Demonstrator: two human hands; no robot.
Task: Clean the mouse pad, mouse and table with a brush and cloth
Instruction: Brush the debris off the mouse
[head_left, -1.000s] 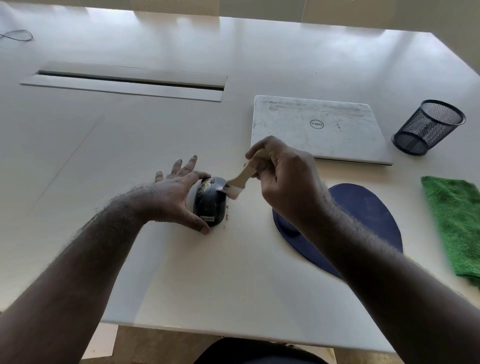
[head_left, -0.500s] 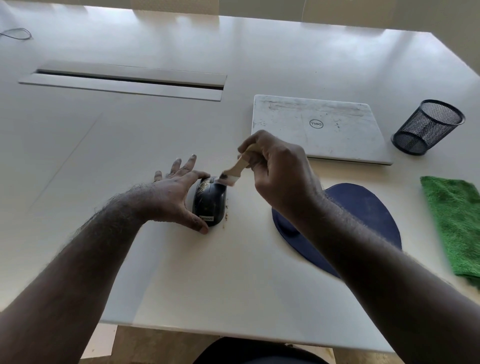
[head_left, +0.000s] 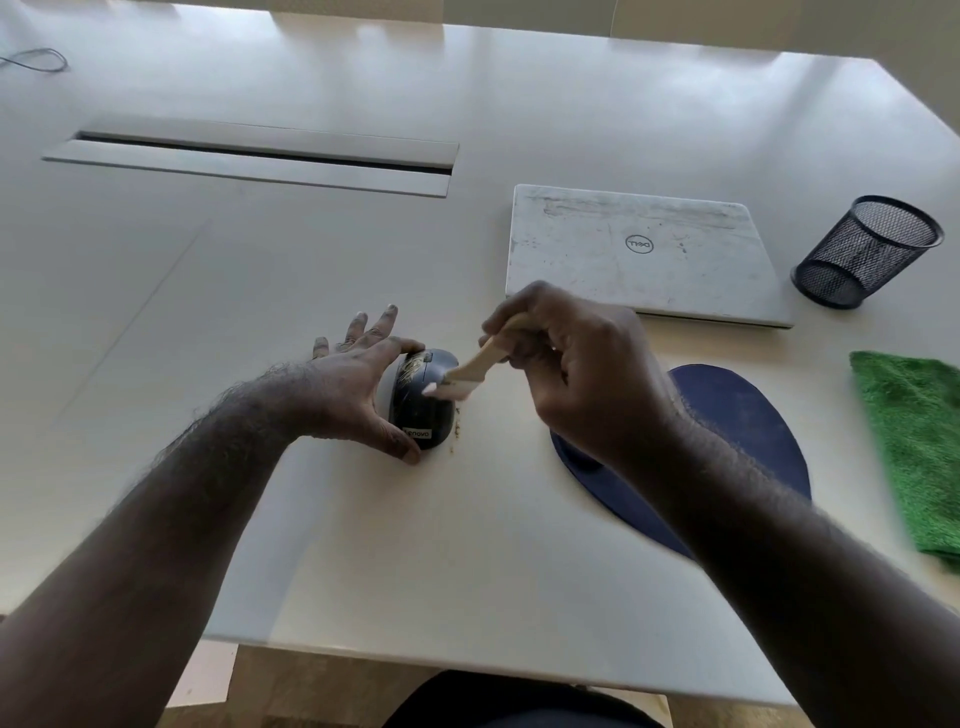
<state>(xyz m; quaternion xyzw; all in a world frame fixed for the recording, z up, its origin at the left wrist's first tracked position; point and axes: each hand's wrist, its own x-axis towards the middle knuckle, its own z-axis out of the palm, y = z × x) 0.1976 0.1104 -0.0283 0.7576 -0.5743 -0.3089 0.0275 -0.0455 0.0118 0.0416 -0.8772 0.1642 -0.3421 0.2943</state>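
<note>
Your left hand (head_left: 358, 384) steadies the mouse (head_left: 423, 397), thumb at its near end and index finger curled over its far end, the other fingers spread flat on the table (head_left: 363, 545). Your right hand (head_left: 582, 374) grips the brush (head_left: 470, 371) by its pale wooden handle, fingers curled round it. The brush's long axis slants from your right hand down and leftward, bristles on the mouse's right flank. The mouse lies with its long axis running away from you, logo end nearest you. Brown crumbs (head_left: 456, 428) sit just beside its right edge. The blue mouse pad (head_left: 737, 410) lies right of the mouse, partly under your right forearm. Further right lies the green cloth (head_left: 914, 447); beyond, a closed laptop (head_left: 639, 249) and a mesh cup (head_left: 867, 249).
</note>
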